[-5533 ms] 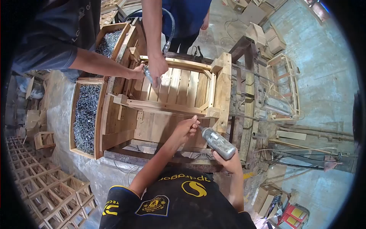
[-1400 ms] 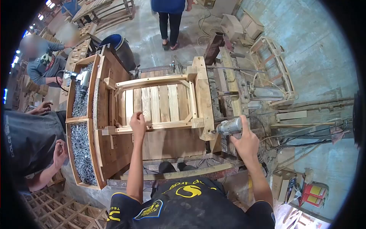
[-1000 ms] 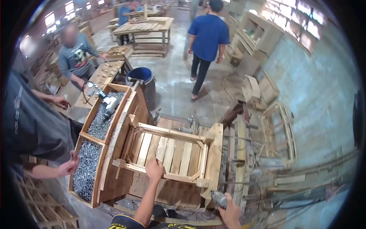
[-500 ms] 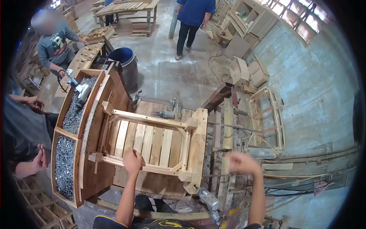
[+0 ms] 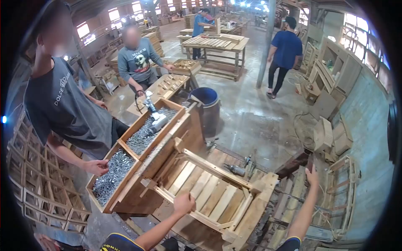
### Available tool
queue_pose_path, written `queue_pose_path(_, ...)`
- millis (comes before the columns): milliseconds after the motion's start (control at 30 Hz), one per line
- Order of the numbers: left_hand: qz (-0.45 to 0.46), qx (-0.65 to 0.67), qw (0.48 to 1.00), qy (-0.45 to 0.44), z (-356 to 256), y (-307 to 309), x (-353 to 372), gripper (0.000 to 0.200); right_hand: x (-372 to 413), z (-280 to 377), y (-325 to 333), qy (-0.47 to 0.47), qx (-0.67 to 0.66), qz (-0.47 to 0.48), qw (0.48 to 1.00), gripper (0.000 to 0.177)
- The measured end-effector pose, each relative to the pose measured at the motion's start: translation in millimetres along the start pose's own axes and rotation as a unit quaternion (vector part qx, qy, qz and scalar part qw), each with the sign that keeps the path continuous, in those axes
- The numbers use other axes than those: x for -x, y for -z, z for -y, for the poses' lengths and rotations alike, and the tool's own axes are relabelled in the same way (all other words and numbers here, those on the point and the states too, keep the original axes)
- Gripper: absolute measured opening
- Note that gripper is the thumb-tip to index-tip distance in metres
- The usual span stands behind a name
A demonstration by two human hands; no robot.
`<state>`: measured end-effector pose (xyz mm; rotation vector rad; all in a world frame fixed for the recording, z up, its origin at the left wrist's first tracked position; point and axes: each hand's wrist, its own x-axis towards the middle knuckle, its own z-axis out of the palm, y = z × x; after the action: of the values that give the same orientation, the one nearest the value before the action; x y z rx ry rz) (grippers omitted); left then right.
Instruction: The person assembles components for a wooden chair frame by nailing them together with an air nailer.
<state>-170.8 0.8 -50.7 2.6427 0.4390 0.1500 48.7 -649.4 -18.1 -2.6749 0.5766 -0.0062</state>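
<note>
A slatted wooden frame [image 5: 208, 161] with corner blocks lies on the wooden bench in front of me. My left hand [image 5: 184, 203] is closed like a fist over the near rail of that frame. What its fingers hold, if anything, is hidden. My right hand [image 5: 312, 175] is raised off to the right, beyond the end board [image 5: 261, 196], its fingers stretched out and nothing seen in them. Below it are the bench's beams and metal rods [image 5: 289, 196]. An air tool [image 5: 235, 169] lies past the frame's far rail.
Left of the frame stands a divided wooden trough of screws [image 5: 115, 169], with a power tool [image 5: 157, 123] lying in it. A co-worker's hand [image 5: 97, 167] is over the screws. Beyond are a blue-lined drum [image 5: 209, 111], another person [image 5: 140, 60], and a person walking [image 5: 285, 46].
The view has tilted up and turned left. My right hand has moved forward, away from me, and opened out. My left hand stays at the near rail. The co-worker's hand now reaches over the screws.
</note>
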Motion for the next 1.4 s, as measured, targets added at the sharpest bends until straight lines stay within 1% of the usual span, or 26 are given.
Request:
queue_pose_path(33,0.019,0.009,1.000,0.016,-6,2,0,0.024,4,11,7,-0.029,0.021,0.023,0.999,0.080)
queue_pose_path(100,0.061,0.021,0.997,0.052,-12,13,0,0.025,0,18,3,-0.056,0.074,-0.025,0.995,0.081)
queue_pose_path(167,0.041,0.004,0.998,0.045,-10,7,1,0.025,-5,23,-1,-0.080,0.131,-0.042,0.987,0.080)
queue_pose_path(233,0.018,-0.015,0.999,0.027,-1,-3,2,0.026,5,32,3,-0.071,0.126,-0.069,0.987,0.074)
queue_pose_path(300,0.040,-0.036,0.998,0.040,-1,-3,1,0.026,5,27,-3,-0.034,0.142,-0.134,0.980,0.071)
queue_pose_path(367,0.045,-0.023,0.998,0.045,-5,-1,0,0.026,10,36,3,-0.058,0.164,-0.122,0.977,0.071)
queue_pose_path(433,0.026,-0.008,0.999,0.038,0,-5,0,0.024,2,25,-3,-0.043,0.129,-0.121,0.983,0.072)
queue_pose_path(533,0.023,-0.014,0.999,0.036,0,-4,-1,0.024,-7,23,4,-0.090,0.058,0.028,0.994,0.075)
queue_pose_path(633,0.034,-0.013,0.998,0.049,-5,-2,-2,0.023,-25,10,-6,-0.070,0.068,-0.021,0.995,0.078)
queue_pose_path(667,0.030,-0.003,0.999,0.039,-2,-4,-2,0.023,-26,13,-6,-0.081,0.116,-0.029,0.990,0.079)
queue_pose_path(733,0.011,-0.008,1.000,0.024,7,-10,-2,0.023,-30,12,-12,-0.079,0.167,-0.065,0.981,0.079)
queue_pose_path(800,0.024,0.016,0.999,0.033,0,-2,-2,0.021,-57,-22,-26,-0.021,0.222,-0.078,0.972,0.076)
queue_pose_path(833,-0.002,0.021,0.999,0.024,1,-4,-1,0.020,-61,-26,-27,-0.014,0.243,-0.069,0.967,0.072)
queue_pose_path(867,-0.002,0.008,0.999,0.031,-3,-1,-1,0.020,-61,-25,-22,-0.007,0.263,-0.065,0.963,0.069)
queue_pose_path(933,-0.018,0.048,0.998,0.045,-2,0,0,0.019,-58,-19,-20,-0.044,0.254,-0.063,0.964,0.064)
queue_pose_path(967,-0.025,0.072,0.996,0.048,-1,-2,1,0.018,-58,-19,-19,-0.044,0.245,-0.066,0.966,0.063)
queue_pose_path(1033,-0.048,0.080,0.995,0.034,6,-6,5,0.015,-55,-20,-18,-0.053,0.229,-0.072,0.969,0.062)
queue_pose_path(1067,-0.058,0.084,0.995,0.023,8,-7,4,0.014,-49,-10,-15,-0.055,0.234,-0.082,0.967,0.062)
queue_pose_path(1133,-0.060,0.077,0.995,0.010,11,-8,4,0.013,-36,-2,-11,-0.064,0.248,-0.104,0.961,0.061)
queue_pose_path(1333,-0.078,0.096,0.992,-0.025,13,-8,4,0.010,-30,8,-6,-0.071,0.259,-0.097,0.958,0.063)
queue_pose_path(1400,-0.084,0.098,0.991,-0.029,14,-8,4,0.009,-29,15,5,-0.088,0.205,-0.004,0.975,0.066)
